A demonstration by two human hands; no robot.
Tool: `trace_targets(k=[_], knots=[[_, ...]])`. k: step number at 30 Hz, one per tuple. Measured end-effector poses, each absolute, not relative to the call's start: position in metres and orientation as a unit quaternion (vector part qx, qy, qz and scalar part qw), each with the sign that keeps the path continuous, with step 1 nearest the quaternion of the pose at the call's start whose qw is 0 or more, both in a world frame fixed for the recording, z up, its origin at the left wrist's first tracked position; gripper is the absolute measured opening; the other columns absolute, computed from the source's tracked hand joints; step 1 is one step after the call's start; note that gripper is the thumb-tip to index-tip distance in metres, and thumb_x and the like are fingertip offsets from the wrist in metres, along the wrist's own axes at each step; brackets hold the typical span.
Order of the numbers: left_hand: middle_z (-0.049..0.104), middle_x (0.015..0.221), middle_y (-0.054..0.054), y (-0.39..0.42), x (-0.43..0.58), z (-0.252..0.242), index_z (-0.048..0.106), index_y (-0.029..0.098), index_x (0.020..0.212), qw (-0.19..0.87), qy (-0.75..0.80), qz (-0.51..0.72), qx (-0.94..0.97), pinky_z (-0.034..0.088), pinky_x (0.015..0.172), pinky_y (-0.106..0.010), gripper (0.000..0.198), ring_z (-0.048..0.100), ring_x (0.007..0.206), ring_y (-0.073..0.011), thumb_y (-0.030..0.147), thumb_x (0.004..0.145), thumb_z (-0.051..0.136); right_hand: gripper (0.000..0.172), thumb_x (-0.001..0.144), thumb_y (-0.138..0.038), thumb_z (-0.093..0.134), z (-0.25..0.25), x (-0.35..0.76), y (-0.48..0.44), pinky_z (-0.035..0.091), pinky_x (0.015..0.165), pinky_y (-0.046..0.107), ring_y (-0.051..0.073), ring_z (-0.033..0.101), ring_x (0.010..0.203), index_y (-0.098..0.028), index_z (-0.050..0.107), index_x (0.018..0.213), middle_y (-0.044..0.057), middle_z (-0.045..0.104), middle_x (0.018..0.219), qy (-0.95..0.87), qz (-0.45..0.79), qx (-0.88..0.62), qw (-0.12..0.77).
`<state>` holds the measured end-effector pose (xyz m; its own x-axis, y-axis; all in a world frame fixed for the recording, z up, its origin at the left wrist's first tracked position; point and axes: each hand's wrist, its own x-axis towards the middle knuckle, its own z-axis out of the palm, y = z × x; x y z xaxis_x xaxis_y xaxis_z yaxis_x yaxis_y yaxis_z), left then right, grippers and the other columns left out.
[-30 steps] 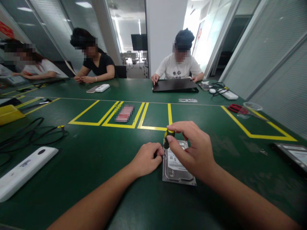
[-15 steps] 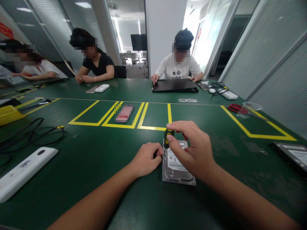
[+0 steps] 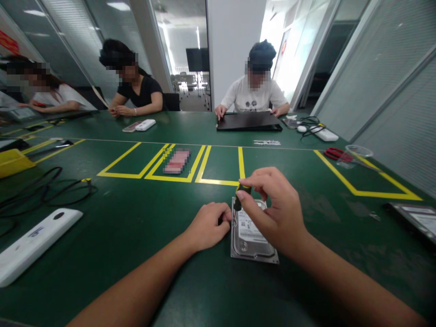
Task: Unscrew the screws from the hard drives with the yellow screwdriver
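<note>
A silver hard drive (image 3: 254, 250) lies flat on the green table in front of me, its white label partly covered by my fingers. My right hand (image 3: 279, 213) pinches a small black-and-yellow screwdriver (image 3: 242, 194) between thumb and fingertips. The screwdriver's thin shaft points down to the left side of the drive; I cannot make out whether its tip sits in a screw. My left hand (image 3: 209, 227), fingers curled, rests on the table and steadies the drive at its left edge with thumb and fingertips.
Another drive (image 3: 413, 220) lies at the right edge. On the left are a white power bank (image 3: 39, 245) and black cables (image 3: 51, 195). Yellow tape marks boxes on the table; one holds a blurred pink item (image 3: 177, 161). A co-worker opposite handles a black panel (image 3: 250, 121).
The screwdriver's handle has turned and shifted slightly right in my right hand, whose fingers have rolled around it. My left hand and the drive stay in place.
</note>
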<state>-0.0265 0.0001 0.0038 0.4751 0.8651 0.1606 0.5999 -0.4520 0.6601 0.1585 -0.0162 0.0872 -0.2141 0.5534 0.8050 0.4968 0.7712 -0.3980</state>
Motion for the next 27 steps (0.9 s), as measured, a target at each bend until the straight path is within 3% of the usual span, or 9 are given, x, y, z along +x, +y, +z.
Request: trace_targets(k=[6,14,21,27], knots=[[0.058,0.073,0.003,0.0003,-0.0258,0.0046,0.054,0.020,0.076,0.260,0.455,0.242,0.816,0.032,0.068,-0.029,0.009,0.050,0.073,-0.0165,0.013,0.080,0.057,0.021,0.092,-0.011,0.054,0.0867,0.1595,-0.0186,0.051,0.087,0.035,0.017,0.065,0.103,-0.015,0.068,0.107,0.007,0.072,0.109,-0.786,0.050,-0.324,0.524],[0.059,0.075,0.002,-0.0006,-0.0264,0.0057,0.055,0.020,0.078,0.267,0.453,0.239,0.816,0.034,0.069,-0.029,0.007,0.051,0.075,-0.0178,0.014,0.081,0.057,0.011,0.090,-0.019,0.064,0.0878,0.1596,-0.0161,0.052,0.079,0.036,0.017,0.062,0.087,-0.017,0.068,0.100,0.005,0.067,0.093,-0.785,0.030,-0.343,0.515],[0.059,0.074,0.003,-0.0005,-0.0261,0.0047,0.054,0.020,0.077,0.263,0.452,0.239,0.818,0.033,0.070,-0.029,0.008,0.050,0.075,-0.0174,0.013,0.081,0.056,0.022,0.093,-0.013,0.054,0.0877,0.1592,-0.0171,0.053,0.087,0.038,0.019,0.066,0.101,-0.019,0.068,0.108,0.006,0.073,0.107,-0.788,0.047,-0.327,0.520],[0.059,0.075,0.002,-0.0005,-0.0263,0.0043,0.054,0.020,0.077,0.263,0.454,0.239,0.817,0.034,0.070,-0.029,0.008,0.050,0.076,-0.0176,0.014,0.081,0.056,0.014,0.092,-0.018,0.061,0.0870,0.1605,-0.0146,0.052,0.083,0.036,0.017,0.065,0.093,-0.018,0.068,0.104,0.005,0.070,0.097,-0.790,0.029,-0.336,0.512]])
